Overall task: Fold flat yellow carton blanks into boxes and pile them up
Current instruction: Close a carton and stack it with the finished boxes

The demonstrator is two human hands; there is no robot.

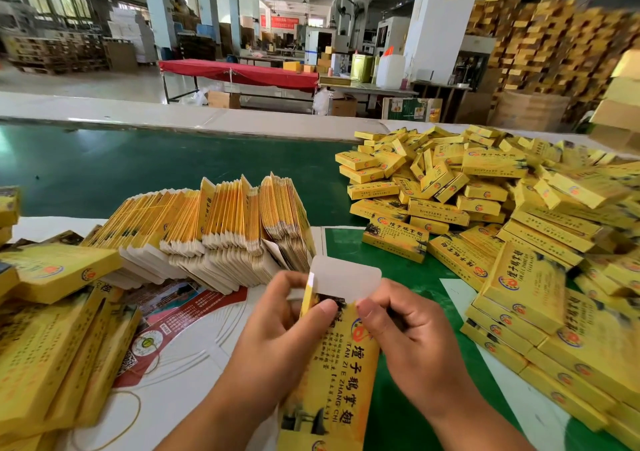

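Near the worktop's front edge, both hands, left hand (277, 326) and right hand (408, 329), pinch one yellow carton (332, 364), fingers curled round its top. End flap (346, 274) stands open; tucking it seems next, then onto the pile of boxes (485, 215).

Yellow carton (332, 374): printed, partly formed, held lengthwise, white end flap (346, 274) raised. Flat blanks (221, 229): standing on edge in a leaning row, centre-left. Folded boxes (485, 215): loose heap, right of the blanks.
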